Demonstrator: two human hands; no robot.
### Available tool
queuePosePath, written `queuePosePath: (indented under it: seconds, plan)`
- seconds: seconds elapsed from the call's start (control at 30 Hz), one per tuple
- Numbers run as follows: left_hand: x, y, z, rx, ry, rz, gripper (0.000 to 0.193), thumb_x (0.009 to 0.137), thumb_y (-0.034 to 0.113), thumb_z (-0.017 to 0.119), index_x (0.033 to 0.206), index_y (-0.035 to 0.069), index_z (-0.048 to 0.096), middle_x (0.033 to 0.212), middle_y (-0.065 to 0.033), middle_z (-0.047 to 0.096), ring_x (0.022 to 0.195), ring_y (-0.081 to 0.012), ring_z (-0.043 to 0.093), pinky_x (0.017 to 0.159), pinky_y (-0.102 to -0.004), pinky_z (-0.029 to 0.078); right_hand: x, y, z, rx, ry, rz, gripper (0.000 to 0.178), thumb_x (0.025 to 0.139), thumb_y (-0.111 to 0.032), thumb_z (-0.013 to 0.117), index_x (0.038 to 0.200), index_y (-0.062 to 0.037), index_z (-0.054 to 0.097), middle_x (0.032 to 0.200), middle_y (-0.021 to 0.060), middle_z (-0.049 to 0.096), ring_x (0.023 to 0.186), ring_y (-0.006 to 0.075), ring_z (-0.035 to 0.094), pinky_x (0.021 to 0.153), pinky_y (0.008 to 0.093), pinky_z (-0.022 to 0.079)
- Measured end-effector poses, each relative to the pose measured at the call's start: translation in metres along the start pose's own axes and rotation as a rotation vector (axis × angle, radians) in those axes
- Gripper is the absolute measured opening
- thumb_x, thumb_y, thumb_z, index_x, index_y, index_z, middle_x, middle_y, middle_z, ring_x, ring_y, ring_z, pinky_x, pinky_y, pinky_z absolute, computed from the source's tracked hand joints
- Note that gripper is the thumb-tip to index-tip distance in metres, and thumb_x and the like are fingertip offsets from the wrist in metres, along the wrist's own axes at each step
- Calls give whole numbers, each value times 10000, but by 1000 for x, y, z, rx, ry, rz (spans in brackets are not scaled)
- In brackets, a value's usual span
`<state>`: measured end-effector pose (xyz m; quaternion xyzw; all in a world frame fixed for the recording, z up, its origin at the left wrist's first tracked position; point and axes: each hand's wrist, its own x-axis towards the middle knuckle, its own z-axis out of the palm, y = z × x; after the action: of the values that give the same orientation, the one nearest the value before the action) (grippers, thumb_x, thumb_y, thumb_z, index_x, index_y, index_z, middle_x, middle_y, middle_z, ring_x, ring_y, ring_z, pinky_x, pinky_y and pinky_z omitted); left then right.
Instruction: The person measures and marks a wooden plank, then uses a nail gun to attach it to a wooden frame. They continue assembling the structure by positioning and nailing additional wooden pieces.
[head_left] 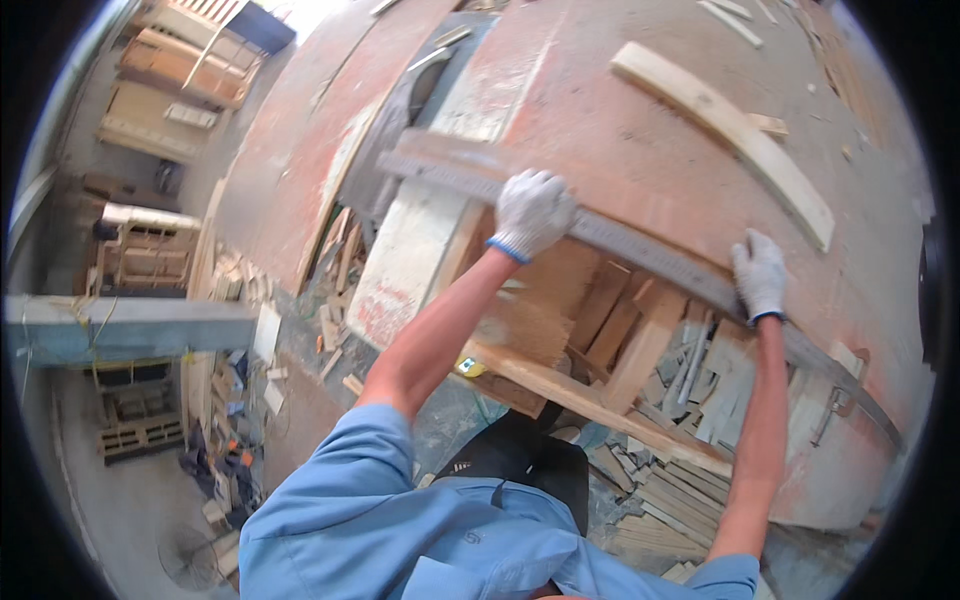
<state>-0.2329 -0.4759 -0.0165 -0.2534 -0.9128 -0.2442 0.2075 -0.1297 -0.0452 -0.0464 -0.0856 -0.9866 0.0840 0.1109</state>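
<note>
Bar (pixel 650 256) should get even pressure: our left hand (pixel 535 212) clasps it, our right hand (pixel 761 274) lies over it, grip unclear.

Gloved left hand (pixel 535 212) and right hand (pixel 760 275) on long grey bar (pixel 650 257), pale plank (pixel 728 137) beyond

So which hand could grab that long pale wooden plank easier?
Probably the right white-gloved hand: it's nearer the plank. The left white-gloved hand is farther, on the long grey metal bar.

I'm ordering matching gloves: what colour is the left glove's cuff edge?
The cuff edge of the left glove is blue, best seen in the head view.
</note>
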Motion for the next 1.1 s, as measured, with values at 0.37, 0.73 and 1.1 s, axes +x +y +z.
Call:
queuePosePath:
  seconds: [0.37, 0.73, 1.1]
  plan:
    - [-43, 15, -41, -22, -77, -95, 110, 896, 173, 648, 840, 81, 670, 860, -104, 674, 854, -343, 630, 806, -468, 473, -2, -43, -42, 0, -120, 65, 567, 994, -558, 509, 746, -89, 709, 815, 204, 719, 805, 404, 706, 751, 523, 547]
    - [-176, 173, -67, -448, -405, -350, 217, 907, 180, 609, 1022, 36, 724, 1023, -180, 703, 1009, -360, 668, 902, -428, 522, -117, -8, -226, -10, 27, 351, 612, 973, -626, 490, 847, -81, 740, 857, 213, 718, 858, 421, 696, 768, 524, 527]
    - [-312, 192, -110, -158, -1007, -369, 297, 898, 280, 576, 1025, 56, 725, 1070, -173, 725, 1063, -400, 661, 915, -475, 522, -632, 56, -161, 278, -129, 1284, 602, 1017, -459, 516, 1112, 108, 698, 1086, 303, 712, 1000, 432, 672, 897, 473, 490]
